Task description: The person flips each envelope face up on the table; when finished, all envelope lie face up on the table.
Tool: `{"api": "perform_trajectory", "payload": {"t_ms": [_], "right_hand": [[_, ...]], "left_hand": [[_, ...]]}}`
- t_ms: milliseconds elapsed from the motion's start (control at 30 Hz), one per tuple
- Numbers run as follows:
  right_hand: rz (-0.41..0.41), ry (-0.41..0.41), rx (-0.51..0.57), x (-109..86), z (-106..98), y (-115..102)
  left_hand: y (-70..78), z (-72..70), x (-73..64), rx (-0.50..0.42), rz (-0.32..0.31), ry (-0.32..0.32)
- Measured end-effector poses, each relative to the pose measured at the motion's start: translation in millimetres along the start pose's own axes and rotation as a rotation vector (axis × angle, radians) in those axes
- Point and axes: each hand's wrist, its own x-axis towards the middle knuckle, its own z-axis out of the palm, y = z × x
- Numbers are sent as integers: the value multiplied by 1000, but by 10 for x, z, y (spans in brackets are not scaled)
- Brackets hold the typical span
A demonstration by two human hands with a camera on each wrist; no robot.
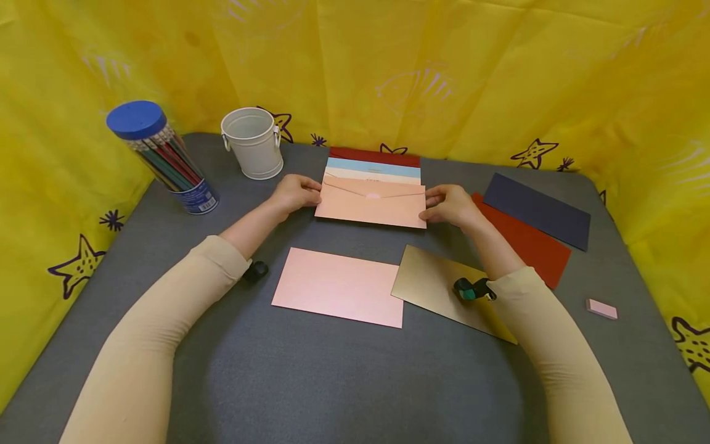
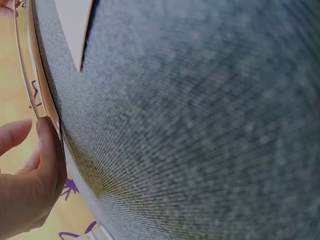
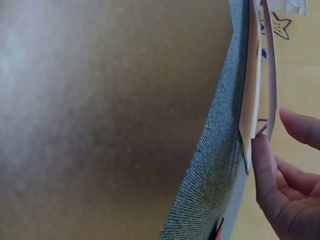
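A peach envelope (image 1: 368,206), its pointed flap facing up, spans the space between the two hands at the back middle of the table. My left hand (image 1: 296,192) holds its left short end, and my right hand (image 1: 450,205) holds the right one. Behind it, overlapped by it, lie a cream envelope (image 1: 355,168), a light blue envelope (image 1: 374,168) and a dark red envelope (image 1: 374,155). In the left wrist view, the left hand's fingers (image 2: 47,145) are at the envelope edges. The right wrist view shows the right hand's fingers (image 3: 265,160) at the opposite ends.
Nearer lie a pink envelope (image 1: 338,287) and a gold envelope (image 1: 432,280), partly under the right forearm. Rightward are red (image 1: 532,246) and navy (image 1: 538,209) envelopes and a small pink block (image 1: 601,309). A white bucket (image 1: 255,145) and a pencil tub (image 1: 166,160) stand back left.
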Motion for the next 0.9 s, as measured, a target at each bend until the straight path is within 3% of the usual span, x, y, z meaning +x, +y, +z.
{"api": "perform_trajectory", "payload": {"t_ms": [300, 600, 900], "right_hand": [[22, -96, -47, 14, 42, 5], [23, -113, -36, 50, 82, 34], [25, -121, -34, 80, 85, 64]], "left_hand": [[-17, 6, 16, 14, -32, -8], [-20, 13, 27, 43, -48, 12], [-17, 26, 15, 166, -21, 6]]}}
